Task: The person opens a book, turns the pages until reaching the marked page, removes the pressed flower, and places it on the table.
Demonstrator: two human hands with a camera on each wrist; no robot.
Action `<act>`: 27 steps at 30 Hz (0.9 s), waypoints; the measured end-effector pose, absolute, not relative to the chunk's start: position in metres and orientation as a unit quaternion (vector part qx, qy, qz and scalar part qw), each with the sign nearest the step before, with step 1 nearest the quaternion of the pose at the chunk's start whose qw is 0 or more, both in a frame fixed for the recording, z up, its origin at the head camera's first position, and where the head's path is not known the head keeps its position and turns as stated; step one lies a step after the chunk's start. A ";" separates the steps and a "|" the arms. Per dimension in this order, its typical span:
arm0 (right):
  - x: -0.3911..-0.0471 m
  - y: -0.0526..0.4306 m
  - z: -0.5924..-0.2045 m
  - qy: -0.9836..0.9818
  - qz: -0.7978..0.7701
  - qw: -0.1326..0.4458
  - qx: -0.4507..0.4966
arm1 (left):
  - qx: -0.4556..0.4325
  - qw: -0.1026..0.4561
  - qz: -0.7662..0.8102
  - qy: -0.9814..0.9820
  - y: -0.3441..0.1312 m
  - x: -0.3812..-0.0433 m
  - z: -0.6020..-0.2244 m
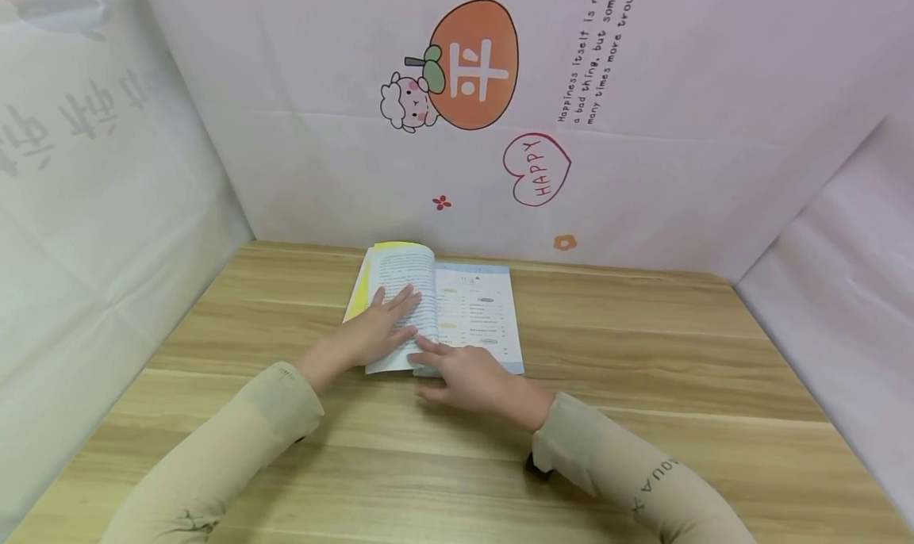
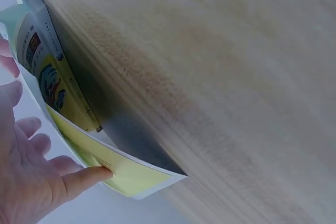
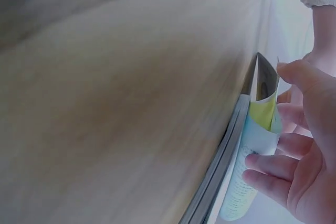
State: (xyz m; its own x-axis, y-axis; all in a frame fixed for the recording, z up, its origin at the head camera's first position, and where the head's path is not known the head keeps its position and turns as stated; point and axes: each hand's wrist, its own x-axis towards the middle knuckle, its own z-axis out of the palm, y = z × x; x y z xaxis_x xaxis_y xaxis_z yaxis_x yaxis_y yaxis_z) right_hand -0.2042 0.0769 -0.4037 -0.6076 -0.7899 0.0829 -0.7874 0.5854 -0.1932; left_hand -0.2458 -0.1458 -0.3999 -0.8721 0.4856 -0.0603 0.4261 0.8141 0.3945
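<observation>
An open book (image 1: 489,314) lies near the table's back edge, its right page printed with columns of text. On its left side a curved page of dense text (image 1: 403,266) bulges up, with a yellow flap (image 1: 360,294) beyond it. My left hand (image 1: 371,331) rests on that left page with fingers spread. At the lower edge by the spine, the extended fingers of my right hand (image 1: 467,376) touch the page. In the left wrist view, the yellow flap (image 2: 126,171) stands lifted off the table beside my left hand (image 2: 37,177). My right hand (image 3: 304,145) holds nothing.
The wooden tabletop (image 1: 643,354) runs out on both sides of the book. A printed cloth wall (image 1: 321,155) rises right behind it, with more cloth to the left and right. A dark band (image 1: 538,469) sits under the right sleeve.
</observation>
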 end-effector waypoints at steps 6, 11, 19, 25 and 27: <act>-0.202 0.074 -0.401 0.888 -0.077 0.004 -0.454 | 0.250 0.106 0.192 0.943 -0.146 -0.244 -0.397; -0.202 0.077 -0.401 0.886 -0.074 0.010 -0.458 | 0.253 0.113 0.187 0.942 -0.146 -0.244 -0.397; -0.207 0.088 -0.395 0.884 -0.090 0.029 -0.457 | 0.241 0.123 0.174 0.947 -0.149 -0.243 -0.399; -0.214 0.098 -0.395 0.894 -0.087 0.046 -0.437 | 0.230 0.128 0.169 0.950 -0.151 -0.244 -0.399; -0.217 0.103 -0.395 0.898 -0.093 0.056 -0.426 | 0.226 0.129 0.170 0.951 -0.151 -0.244 -0.399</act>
